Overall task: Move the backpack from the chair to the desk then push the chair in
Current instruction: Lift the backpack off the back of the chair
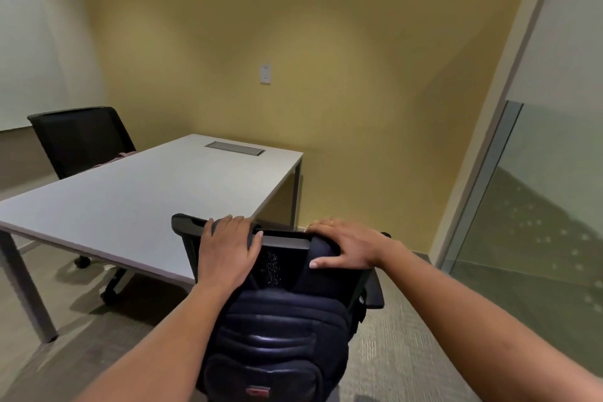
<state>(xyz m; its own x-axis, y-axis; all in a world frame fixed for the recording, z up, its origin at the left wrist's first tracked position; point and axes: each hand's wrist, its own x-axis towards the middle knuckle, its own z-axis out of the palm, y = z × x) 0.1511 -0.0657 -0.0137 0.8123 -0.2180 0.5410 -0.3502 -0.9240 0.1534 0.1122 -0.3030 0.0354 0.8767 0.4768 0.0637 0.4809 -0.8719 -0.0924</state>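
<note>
Small office room with yellow wall, frosted glass partition at right, grey carpeted floor. Pale rectangular counter on metal legs at left centre, with a recessed grey cable hatch near its far end. Second black chair at the far left side of the counter, seat partly hidden behind the counter edge. White wall plate on the yellow wall above the counter's far end. Near black chair in the foreground, back toward the camera, standing just beside the counter's near right corner. Dark navy backpack against the near side of the chair back, padded ribbed panel facing the camera, small red label low on it; lower part of the backpack cut off by the frame edge. Left hand laid flat over the chair's top rail, fingers together and curled over the far edge, palm pressed against the mesh back. Right hand laid over the top of the backpack at the rail, fingers spread, thumb extended toward the left along the backpack's upper part, ring visible on one finger. Neither hand closed into a full grip. Both forearms bare, extending from the bottom corners of the frame.
</note>
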